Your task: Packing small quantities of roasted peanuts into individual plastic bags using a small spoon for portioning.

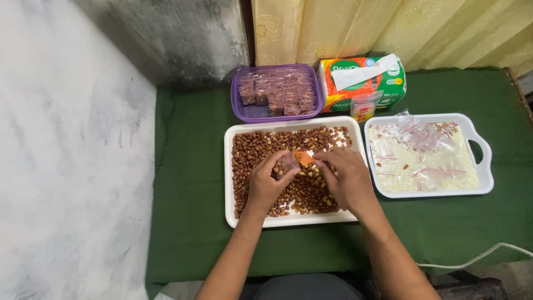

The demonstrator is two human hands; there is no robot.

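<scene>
Green cloth covers the table. Small clear bag (285, 164), over the white tray (229, 166) of peanuts (255, 150): left hand (266, 183) pinches it at the mouth; right hand (345, 179) grips an orange scoop (303, 158). Bag likely light, limp, slippery; best held by its rim. Purple tub (237, 108) of packets behind.
</scene>
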